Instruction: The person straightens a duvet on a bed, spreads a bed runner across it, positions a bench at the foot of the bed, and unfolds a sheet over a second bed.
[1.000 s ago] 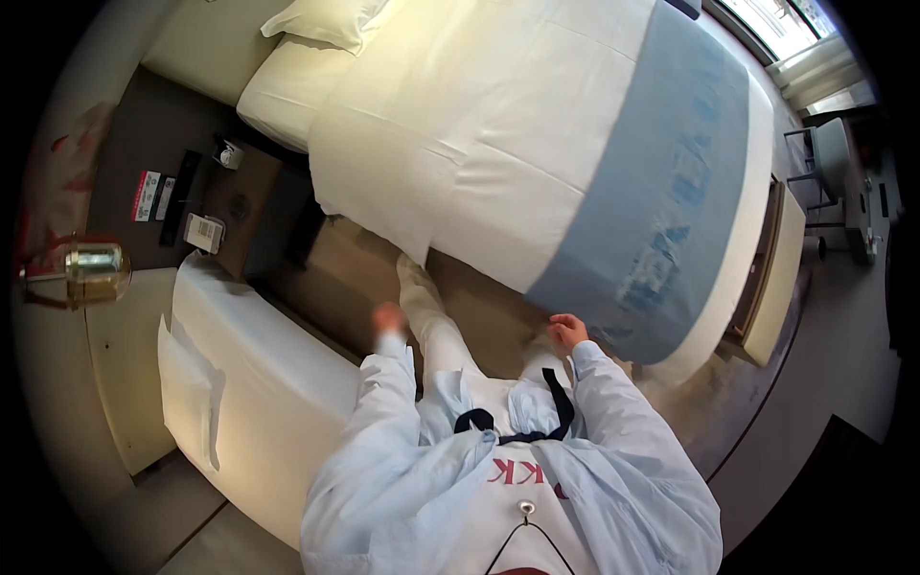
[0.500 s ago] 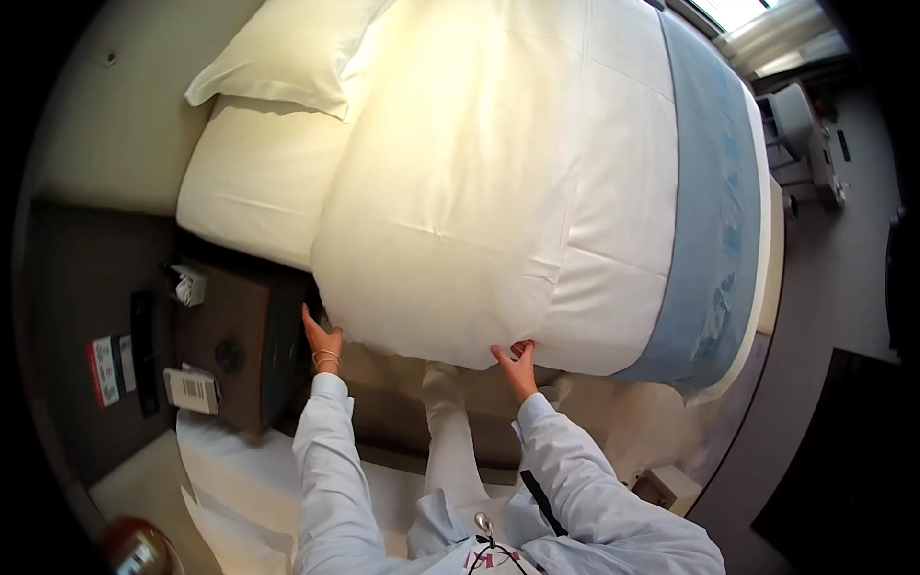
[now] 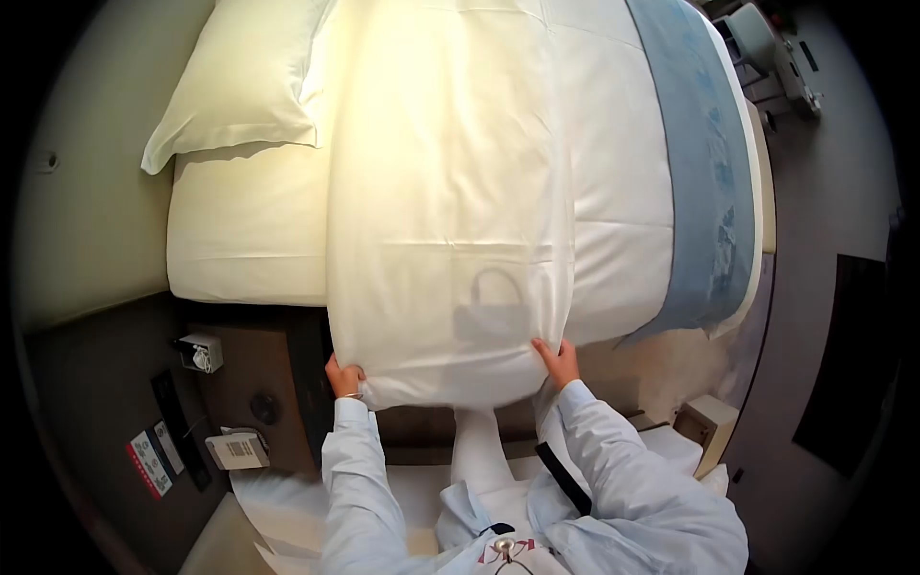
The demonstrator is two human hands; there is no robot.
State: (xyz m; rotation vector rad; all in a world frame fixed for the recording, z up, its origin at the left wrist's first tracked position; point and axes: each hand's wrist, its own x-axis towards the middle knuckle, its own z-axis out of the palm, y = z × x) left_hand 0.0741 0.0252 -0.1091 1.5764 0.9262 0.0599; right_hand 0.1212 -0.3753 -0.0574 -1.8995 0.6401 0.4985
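In the middle of the frame, the white duvet [image 3: 446,192] spreads over the bed, its near edge pinched by the left hand [image 3: 346,378] at lower left of centre and the right hand [image 3: 559,362] at lower right of centre. The brown nightstand [image 3: 259,359], bearing a notepad [image 3: 238,450], crowds the left hand; a pillow [image 3: 244,81] lies upper left, a blue bed runner [image 3: 704,182] upper right, and a pale boxy piece [image 3: 711,412] stands lower right.

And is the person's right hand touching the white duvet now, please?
Touching. The head view shows the right hand at the edge of the white duvet, with the thumb lying on the cloth.
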